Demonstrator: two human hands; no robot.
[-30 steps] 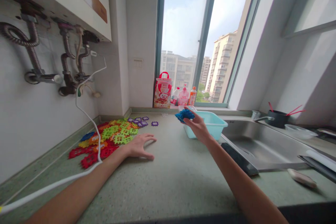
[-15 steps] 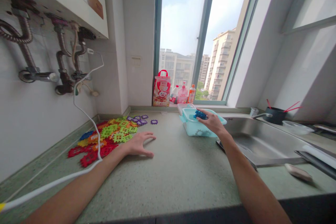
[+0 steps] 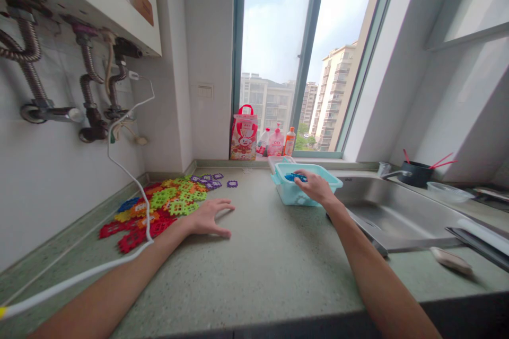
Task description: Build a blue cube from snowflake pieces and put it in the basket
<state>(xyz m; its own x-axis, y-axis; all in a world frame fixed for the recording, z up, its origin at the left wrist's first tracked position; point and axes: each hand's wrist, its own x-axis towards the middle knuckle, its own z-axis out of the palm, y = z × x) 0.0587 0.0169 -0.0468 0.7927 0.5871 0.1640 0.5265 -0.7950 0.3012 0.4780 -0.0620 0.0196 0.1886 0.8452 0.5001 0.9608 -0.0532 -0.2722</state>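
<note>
My right hand (image 3: pixel 316 186) is over the light-blue plastic box (image 3: pixel 288 196), its fingers closed on blue interlocking plastic pieces (image 3: pixel 294 176) at the level of the rim. The fingers partly cover these pieces. My left hand (image 3: pixel 209 218) lies on the counter with thumb and fingers spread, holding nothing. Beside it spreads a pile of flat interlocking pieces, with green ones (image 3: pixel 169 198), red ones (image 3: pixel 133 238) and orange ones (image 3: pixel 143 211). Several purple pieces (image 3: pixel 210 183) lie at its far end, and one purple piece (image 3: pixel 232 184) sits apart.
A white cable (image 3: pixel 146 206) hangs across the pile and my left forearm. To the right of the box is a steel sink (image 3: pixel 397 212), with a bar of soap (image 3: pixel 451 260) near its front edge. Bottles (image 3: pixel 275 142) and a red-handled bag (image 3: pixel 244 137) stand on the windowsill.
My right hand has moved slightly left and lower into the box, and the blue pieces now look flatter and more spread. My left hand stays in place on the counter.
</note>
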